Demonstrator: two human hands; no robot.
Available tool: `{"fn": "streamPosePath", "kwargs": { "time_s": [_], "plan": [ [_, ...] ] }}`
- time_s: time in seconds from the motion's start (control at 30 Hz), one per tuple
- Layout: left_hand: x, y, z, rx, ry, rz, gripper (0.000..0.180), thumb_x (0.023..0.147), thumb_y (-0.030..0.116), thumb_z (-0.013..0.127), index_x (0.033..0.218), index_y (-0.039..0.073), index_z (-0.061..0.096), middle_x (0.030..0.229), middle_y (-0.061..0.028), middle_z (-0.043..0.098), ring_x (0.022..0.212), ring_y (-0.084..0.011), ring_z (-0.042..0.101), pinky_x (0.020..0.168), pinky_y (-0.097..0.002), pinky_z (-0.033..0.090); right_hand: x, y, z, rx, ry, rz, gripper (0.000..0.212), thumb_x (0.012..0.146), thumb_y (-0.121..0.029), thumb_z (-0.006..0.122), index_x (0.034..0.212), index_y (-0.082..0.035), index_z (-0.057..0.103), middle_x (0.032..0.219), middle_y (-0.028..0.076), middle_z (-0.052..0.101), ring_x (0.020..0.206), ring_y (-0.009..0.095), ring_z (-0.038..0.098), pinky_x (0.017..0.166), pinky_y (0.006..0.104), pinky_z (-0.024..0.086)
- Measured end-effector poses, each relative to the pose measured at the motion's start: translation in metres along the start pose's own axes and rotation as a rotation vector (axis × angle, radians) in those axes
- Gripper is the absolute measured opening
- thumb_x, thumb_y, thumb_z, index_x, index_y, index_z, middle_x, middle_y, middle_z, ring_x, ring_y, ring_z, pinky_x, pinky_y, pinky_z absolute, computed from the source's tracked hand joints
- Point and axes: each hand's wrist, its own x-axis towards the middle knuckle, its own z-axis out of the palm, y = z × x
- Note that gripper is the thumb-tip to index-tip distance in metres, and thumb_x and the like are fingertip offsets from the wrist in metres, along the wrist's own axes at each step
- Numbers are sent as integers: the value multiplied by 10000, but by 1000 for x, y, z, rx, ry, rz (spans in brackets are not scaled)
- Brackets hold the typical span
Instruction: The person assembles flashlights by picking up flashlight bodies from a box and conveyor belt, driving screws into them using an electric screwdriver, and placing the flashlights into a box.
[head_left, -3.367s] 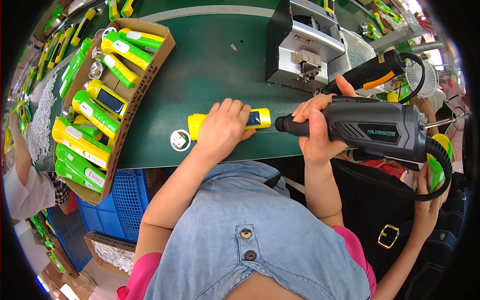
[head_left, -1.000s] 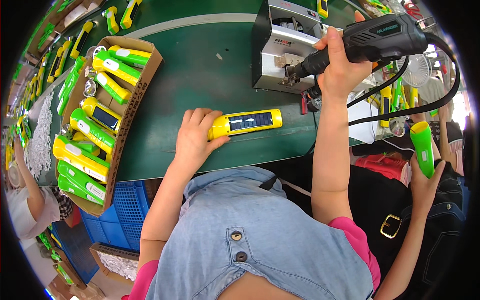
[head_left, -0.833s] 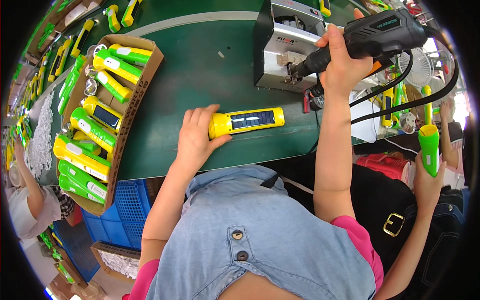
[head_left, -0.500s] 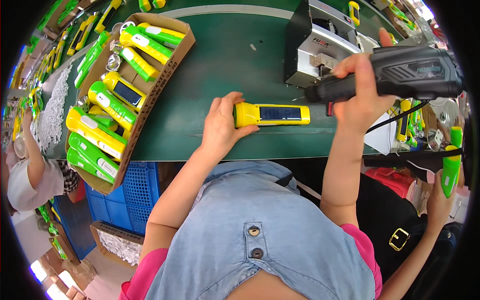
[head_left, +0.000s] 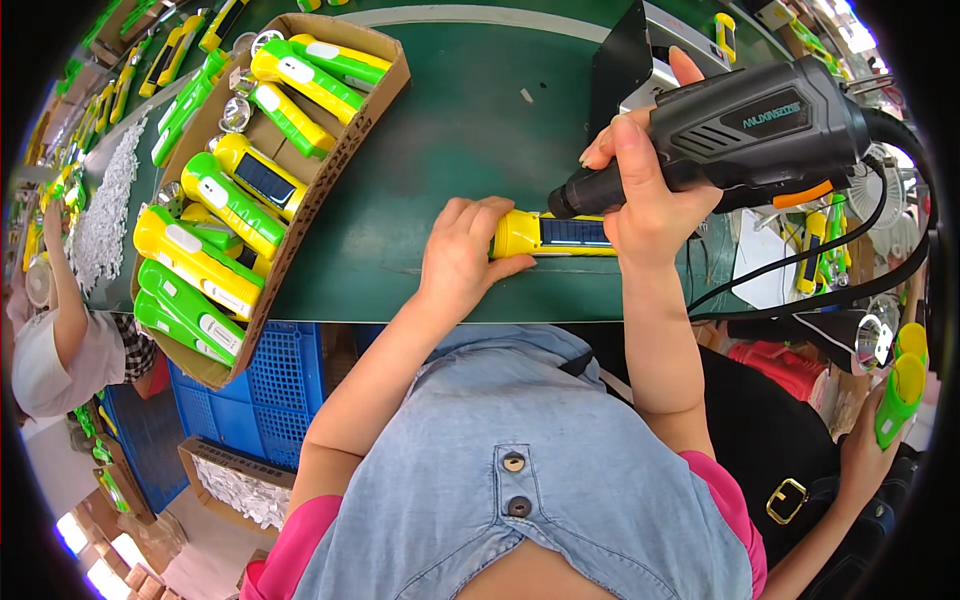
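On my feed the left hand (head_left: 466, 252) has its fingers curled round the wide end of the yellow flashlight (head_left: 560, 236), flat on the green worktop (head_left: 460, 130) — presumably steadying it — while the right hand (head_left: 650, 200) grasps the black power driver (head_left: 760, 125), nose toward it.

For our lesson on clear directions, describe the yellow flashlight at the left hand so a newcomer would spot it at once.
On the green bench, look to the right of the cardboard box. There the left hand holds one end of a yellow flashlight, its dark solar panel facing up. Unlike the boxed flashlights, it lies outside, under that hand.
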Motion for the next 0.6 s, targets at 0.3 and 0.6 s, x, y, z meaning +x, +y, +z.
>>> {"fn": "streamPosePath", "kwargs": {
  "time_s": [0.3,0.6],
  "plan": [
    [1,0,1,14,24,2,569,480,150,799,979,36,551,924,-77,598,805,-266,535,712,-352,447,-5,4,3,-34,-14,29,592,768,25,563,1280,97,275,615,64,544,513,126,535,534,242,456],
    [-1,-7,5,8,36,41,613,473,189,798,1007,43,535,969,-64,596,796,-261,530,712,-356,415,-14,6,-6,18,-156,93,625,743,40,554,1286,47,244,674,58,504,565,136,515,556,255,454]
  ]
}}
